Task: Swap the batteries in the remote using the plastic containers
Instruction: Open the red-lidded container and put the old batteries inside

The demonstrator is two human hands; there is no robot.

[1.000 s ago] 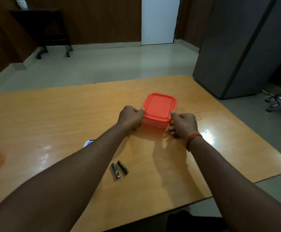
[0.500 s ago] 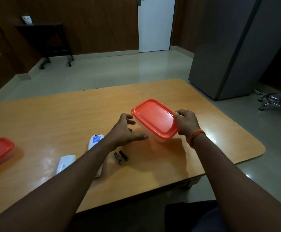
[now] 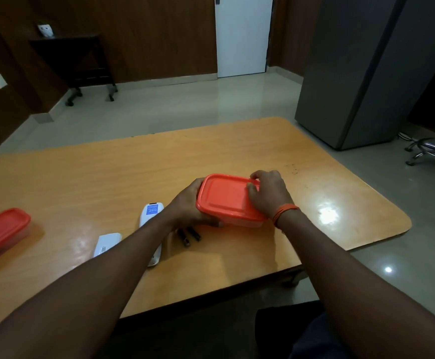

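A red-lidded plastic container (image 3: 226, 200) is held just above the wooden table (image 3: 237, 151), cupped underneath by the left hand (image 3: 187, 206), its lid gripped by the right hand (image 3: 269, 194). Nearby, 2 batteries (image 3: 189, 235) and a white remote (image 3: 151, 218) are seen.

Near the middle of the frame both hands hold a plastic container with an orange lid (image 3: 225, 196) above the wooden tabletop (image 3: 107, 174). The left hand (image 3: 187, 206) cups its left end and underside; the right hand (image 3: 269, 194) grips the lid's right edge, an orange thread at the wrist. Below the container lie two dark batteries (image 3: 188, 235), left of them a white remote (image 3: 151, 212) and its cover (image 3: 107, 244). A second orange-lidded container (image 3: 0, 230) sits at the left edge
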